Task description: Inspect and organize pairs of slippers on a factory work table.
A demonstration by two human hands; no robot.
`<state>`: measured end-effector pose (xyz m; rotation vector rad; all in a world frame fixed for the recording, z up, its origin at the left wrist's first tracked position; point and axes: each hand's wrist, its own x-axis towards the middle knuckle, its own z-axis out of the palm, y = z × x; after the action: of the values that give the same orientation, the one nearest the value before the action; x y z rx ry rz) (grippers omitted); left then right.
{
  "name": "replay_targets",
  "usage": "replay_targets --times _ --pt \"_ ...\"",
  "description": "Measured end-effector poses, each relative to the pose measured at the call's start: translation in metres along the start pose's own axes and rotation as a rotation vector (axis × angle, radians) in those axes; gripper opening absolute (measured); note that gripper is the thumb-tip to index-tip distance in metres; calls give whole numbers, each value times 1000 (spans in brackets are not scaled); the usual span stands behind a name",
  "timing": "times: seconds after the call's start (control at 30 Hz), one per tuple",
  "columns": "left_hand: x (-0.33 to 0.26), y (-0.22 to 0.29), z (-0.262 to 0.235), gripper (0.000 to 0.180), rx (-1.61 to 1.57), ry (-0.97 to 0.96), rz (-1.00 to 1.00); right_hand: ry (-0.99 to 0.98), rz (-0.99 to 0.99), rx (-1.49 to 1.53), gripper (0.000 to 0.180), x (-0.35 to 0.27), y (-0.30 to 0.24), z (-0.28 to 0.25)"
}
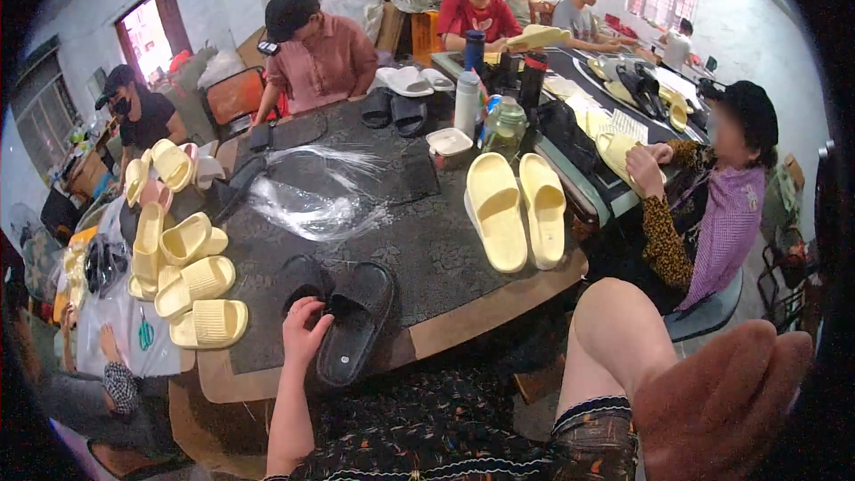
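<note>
My left hand [305, 330] is at the near table edge, its thumb and fingers curled together on the side of a black slipper [354, 330] by the strap. A second black slipper [308, 280] lies just beyond, partly behind my fingers. My right arm is bent up at the elbow. My right hand [721, 401] looms large and blurred close to the camera at the right, so its finger pose is unclear. To the right on the table stands a pair of yellow slippers [496, 214]. Clear plastic bags [307, 205] lie crumpled beyond the black pair.
Several yellow slippers [196, 285] are heaped at the table's left edge. A lidded container [448, 144], a white bottle [466, 100] and a glass jar [505, 125] stand toward the back. On my right, a co-worker [704, 205] handles a yellow slipper; other people sit around the tables.
</note>
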<state>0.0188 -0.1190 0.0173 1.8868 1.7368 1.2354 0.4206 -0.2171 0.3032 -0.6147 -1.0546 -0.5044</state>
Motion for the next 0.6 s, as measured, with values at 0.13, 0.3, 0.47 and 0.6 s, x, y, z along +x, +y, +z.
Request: replay_targets --times 0.13,0.3,0.47,0.6 --pt "1 -3 5 30 31 27 45 17 2 10 41 -2 0 6" --pt "-2 -6 -1 30 10 30 40 49 15 -6 41 1 -6 5" --pt "-4 -10 -3 31 -4 11 17 75 -3 4 42 2 -11 4" --pt "-3 -14 -7 32 56 23 42 90 18 5 42 7 3 -10"
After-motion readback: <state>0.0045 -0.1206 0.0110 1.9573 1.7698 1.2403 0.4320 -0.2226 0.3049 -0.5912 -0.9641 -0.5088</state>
